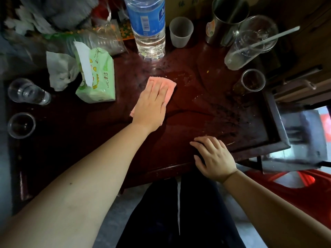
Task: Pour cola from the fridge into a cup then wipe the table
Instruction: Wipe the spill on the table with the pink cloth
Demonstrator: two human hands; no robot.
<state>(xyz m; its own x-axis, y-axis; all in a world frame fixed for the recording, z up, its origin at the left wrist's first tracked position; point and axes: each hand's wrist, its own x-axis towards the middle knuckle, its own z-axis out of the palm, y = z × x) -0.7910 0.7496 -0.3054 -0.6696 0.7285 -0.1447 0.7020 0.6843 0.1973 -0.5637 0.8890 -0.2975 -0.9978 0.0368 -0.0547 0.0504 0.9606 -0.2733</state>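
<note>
On the dark red table point(206, 111) we see the left hand point(151, 108) lying flat, fingers together, pressing a pink cloth point(165, 86) onto the wet wood near the middle. The right hand point(214, 156) rests at the near edge, fingers loosely spread and curled on the surface, holding nothing. A cup point(250, 83) with dark drink in it stands to the right, well apart from the cloth. Behind the cloth rises a water bottle point(148, 27) with a blue label, and beside that a frosted cup point(180, 32). To the left lies a green tissue pack point(97, 76) with a crumpled tissue point(60, 70) touching it. We cannot spot a cola bottle among the clutter.
</note>
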